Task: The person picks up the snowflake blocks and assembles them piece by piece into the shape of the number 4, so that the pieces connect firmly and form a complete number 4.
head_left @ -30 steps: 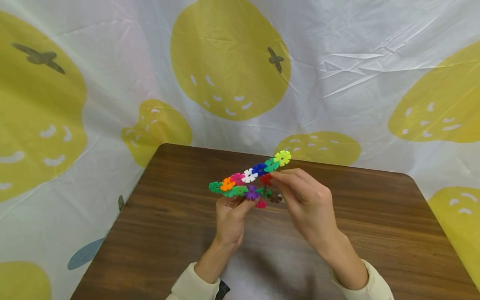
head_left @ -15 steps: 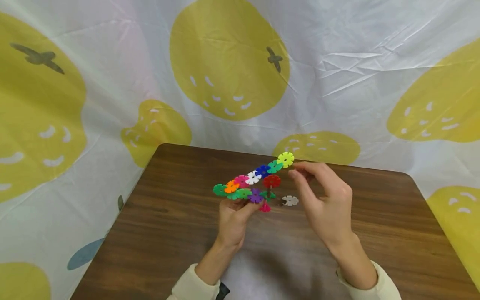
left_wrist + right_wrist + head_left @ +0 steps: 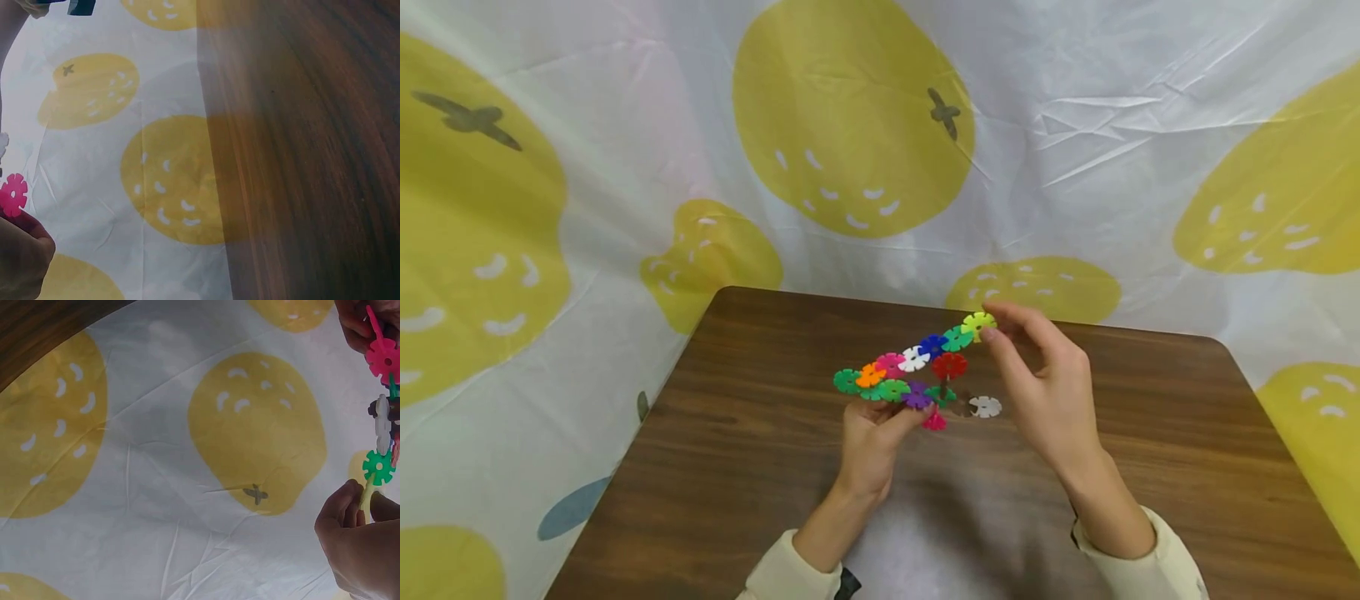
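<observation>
A build of interlocking plastic snowflake discs is held up over the table, in green, orange, pink, white, blue, purple, red and yellow. My left hand grips it from below, thumb by the purple disc. With thumb and forefinger, my right hand pinches the yellow disc at the upper right end of the row. A white disc sticks out at the lower right. In the right wrist view the yellow disc shows edge-on between the fingertips, joined to a green disc. The left wrist view catches a pink disc.
Beneath the hands is a dark wood-grain table with rounded far corners. Behind and beside it hangs a pale curtain printed with yellow fruit. Cream sleeves cover both forearms.
My right hand moved away from near the red disc, rightward and then up, and now pinches the yellow disc. The build shifted slightly right and down in my left hand's grip.
</observation>
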Demonstrator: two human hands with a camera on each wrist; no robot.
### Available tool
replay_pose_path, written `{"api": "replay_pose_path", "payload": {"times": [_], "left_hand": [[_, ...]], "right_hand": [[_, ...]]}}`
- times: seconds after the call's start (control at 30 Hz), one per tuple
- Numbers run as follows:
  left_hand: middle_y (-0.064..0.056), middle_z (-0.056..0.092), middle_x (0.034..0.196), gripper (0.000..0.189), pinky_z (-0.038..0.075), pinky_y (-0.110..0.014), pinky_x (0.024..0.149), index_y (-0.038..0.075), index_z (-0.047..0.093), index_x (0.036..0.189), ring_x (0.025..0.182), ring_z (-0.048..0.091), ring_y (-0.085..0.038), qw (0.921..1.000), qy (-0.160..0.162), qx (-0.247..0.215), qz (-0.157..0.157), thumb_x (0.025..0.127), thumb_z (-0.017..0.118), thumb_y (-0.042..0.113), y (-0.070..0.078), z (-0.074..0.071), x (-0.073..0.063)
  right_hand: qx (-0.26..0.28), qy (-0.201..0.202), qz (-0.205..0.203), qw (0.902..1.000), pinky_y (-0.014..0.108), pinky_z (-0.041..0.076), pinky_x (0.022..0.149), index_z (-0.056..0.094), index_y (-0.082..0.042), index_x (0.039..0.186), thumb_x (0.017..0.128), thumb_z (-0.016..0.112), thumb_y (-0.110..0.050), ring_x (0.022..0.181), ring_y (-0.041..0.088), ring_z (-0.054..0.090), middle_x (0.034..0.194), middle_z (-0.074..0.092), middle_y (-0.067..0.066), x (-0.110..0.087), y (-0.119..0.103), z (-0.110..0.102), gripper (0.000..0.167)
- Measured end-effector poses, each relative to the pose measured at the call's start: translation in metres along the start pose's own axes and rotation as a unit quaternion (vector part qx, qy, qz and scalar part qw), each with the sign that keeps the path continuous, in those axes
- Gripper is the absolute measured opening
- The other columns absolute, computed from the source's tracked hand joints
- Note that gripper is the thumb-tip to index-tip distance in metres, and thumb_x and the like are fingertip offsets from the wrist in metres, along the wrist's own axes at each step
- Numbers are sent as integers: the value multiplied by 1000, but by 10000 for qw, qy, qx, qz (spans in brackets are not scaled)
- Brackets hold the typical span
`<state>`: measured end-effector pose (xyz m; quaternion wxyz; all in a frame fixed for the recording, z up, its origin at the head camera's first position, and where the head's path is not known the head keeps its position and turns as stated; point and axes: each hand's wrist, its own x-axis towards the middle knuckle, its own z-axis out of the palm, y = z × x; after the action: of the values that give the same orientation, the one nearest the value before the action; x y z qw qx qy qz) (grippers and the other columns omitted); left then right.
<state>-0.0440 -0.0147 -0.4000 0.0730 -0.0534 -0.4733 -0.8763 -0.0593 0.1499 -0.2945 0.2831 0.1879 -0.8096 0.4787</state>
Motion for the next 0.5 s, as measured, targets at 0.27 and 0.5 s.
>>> {"api": "replay_pose_path", "payload": {"times": [0.27, 0.5], "left_hand": [[4, 79, 91, 21, 60, -26, 81, 9, 78, 97, 88, 75, -14, 9993, 118, 172, -302, 83, 74, -7, -7, -1, -4], [6, 79, 85, 26, 60, -29, 86, -17, 70, 106, 85, 74, -11, 9953, 306, 485, -780, 84, 74, -3, -14, -2, -5]], "right_hand": [[-71, -55, 282, 9996, 9, 48, 80, 74, -6, 113, 95, 73, -6, 86, 0, 61, 93, 72, 8, -3, 7, 1, 18], [-2, -266, 558, 9981, 8, 49, 75, 75, -5, 111, 97, 71, -7, 83, 0, 63, 96, 76, 10, -5, 27, 0, 15]]}}
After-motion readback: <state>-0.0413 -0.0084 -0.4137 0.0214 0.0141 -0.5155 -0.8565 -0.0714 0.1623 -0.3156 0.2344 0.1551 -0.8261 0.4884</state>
